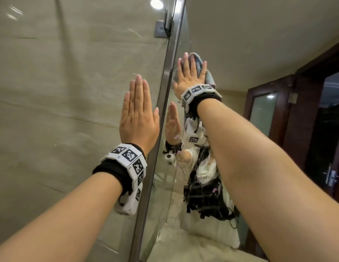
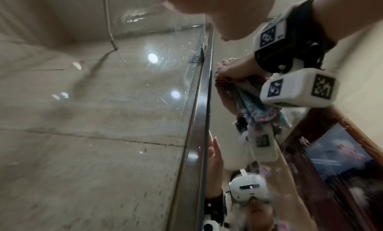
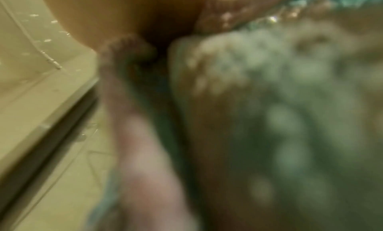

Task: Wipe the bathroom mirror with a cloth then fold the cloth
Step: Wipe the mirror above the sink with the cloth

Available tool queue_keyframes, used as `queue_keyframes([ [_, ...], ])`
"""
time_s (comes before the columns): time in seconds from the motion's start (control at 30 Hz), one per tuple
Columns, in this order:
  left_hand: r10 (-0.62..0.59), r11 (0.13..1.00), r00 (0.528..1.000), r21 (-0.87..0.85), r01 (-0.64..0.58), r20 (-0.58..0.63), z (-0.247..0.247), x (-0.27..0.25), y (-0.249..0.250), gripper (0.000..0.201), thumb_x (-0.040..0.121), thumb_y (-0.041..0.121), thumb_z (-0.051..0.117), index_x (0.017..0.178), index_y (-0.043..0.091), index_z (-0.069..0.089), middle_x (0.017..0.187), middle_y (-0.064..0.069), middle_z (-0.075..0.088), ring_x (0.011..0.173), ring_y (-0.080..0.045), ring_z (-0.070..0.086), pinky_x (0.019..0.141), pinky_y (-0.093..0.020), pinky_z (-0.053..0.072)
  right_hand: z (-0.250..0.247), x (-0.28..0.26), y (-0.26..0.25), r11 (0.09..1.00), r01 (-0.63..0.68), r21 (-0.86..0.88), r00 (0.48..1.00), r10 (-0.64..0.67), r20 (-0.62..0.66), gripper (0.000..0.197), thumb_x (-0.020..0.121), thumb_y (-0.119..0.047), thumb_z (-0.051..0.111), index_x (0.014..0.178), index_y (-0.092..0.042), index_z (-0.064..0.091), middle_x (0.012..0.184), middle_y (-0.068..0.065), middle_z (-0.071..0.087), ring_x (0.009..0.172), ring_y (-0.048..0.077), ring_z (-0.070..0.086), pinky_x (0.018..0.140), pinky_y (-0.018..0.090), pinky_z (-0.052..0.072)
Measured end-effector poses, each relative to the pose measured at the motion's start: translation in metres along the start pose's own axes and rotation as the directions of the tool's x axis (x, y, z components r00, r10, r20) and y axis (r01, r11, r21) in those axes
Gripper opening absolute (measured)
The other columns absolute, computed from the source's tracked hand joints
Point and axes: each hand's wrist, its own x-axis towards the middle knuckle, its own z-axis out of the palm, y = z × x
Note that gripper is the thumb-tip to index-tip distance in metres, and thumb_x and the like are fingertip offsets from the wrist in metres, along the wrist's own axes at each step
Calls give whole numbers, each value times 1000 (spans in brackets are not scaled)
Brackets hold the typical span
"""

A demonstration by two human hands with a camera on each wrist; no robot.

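Note:
The mirror (image 1: 240,53) fills the right half of the head view, right of a vertical metal frame strip (image 1: 165,91). My right hand (image 1: 189,72) presses a multicoloured cloth (image 1: 209,78) flat against the mirror, high up near the strip, with its fingers straight. The left wrist view shows the cloth (image 2: 254,106) hanging bunched below that hand (image 2: 234,69). My left hand (image 1: 139,99) lies flat, fingers straight and together, on the glass panel (image 1: 70,91) left of the strip and holds nothing. The right wrist view is blurred, mostly filled by cloth (image 3: 269,103).
A metal hinge bracket (image 1: 162,29) sits at the top of the glass panel. The mirror reflects a dark wooden door (image 1: 269,114) and the person. Beige tiled wall shows behind the glass.

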Motion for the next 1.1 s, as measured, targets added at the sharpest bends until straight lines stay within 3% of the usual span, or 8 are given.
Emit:
queue_keyframes([
  [0.13,-6,1000,1000,22,5,15,1,0,0,66,96,23,33,147,2,-3,157,-13,-1,145,-20,-2,117,-30,-6,11,0,-20,999,35,-4,999,-35,11,66,98,-35,23,149,-11,-12,156,6,-20,144,22,-19,111,54,-16],
  [0.27,-4,999,999,40,3,41,0,-1,1,67,96,24,34,147,2,-2,157,-13,-2,145,-21,-3,116,-32,-5,8,-11,8,993,115,-26,993,-115,12,63,99,-35,23,150,-17,-9,156,5,-19,144,23,-19,113,57,-14],
  [0.57,-4,1000,996,15,3,84,-6,-3,1,68,95,24,37,147,1,0,156,-14,-2,145,-22,-2,117,-32,-4,8,-60,106,966,-244,89,955,255,-152,68,95,-36,28,150,-17,-6,157,7,-14,145,24,-14,111,54,-14],
  [0.67,-4,1000,997,-14,5,77,-7,-4,1,67,95,22,37,148,1,1,156,-14,0,145,-23,-1,117,-32,-2,24,-80,105,933,-338,126,913,358,-195,71,94,-39,31,151,-14,-3,158,9,-9,146,26,-10,112,55,-12],
  [0.83,4,999,998,-53,-1,60,-9,-5,-1,66,95,22,36,148,1,2,156,-15,1,145,-23,0,118,-33,0,38,-93,83,918,-383,105,903,396,-169,69,96,-39,29,149,-16,-8,157,8,-13,145,25,-12,112,54,-12],
  [0.9,7,998,998,-64,-4,57,-10,-6,-1,66,96,22,36,148,1,2,156,-15,1,145,-23,0,118,-33,0,36,-91,72,934,-346,85,924,355,-144,69,96,-38,29,149,-16,-9,157,8,-15,145,26,-14,111,55,-14],
  [1.0,15,998,998,-54,-12,58,-10,-7,-2,66,96,22,37,148,1,1,156,-15,0,145,-23,0,117,-33,-1,36,-77,44,990,-137,27,989,139,-56,67,98,-40,24,148,-17,-14,155,6,-22,143,24,-19,108,55,-18],
  [1.1,35,999,998,-36,-33,56,-9,-8,-4,66,96,22,36,148,1,0,156,-15,0,145,-23,0,117,-33,-1,42,-67,-1,999,32,-15,999,-32,-4,63,99,-40,20,149,-18,-12,156,6,-20,144,24,-18,109,55,-17],
])
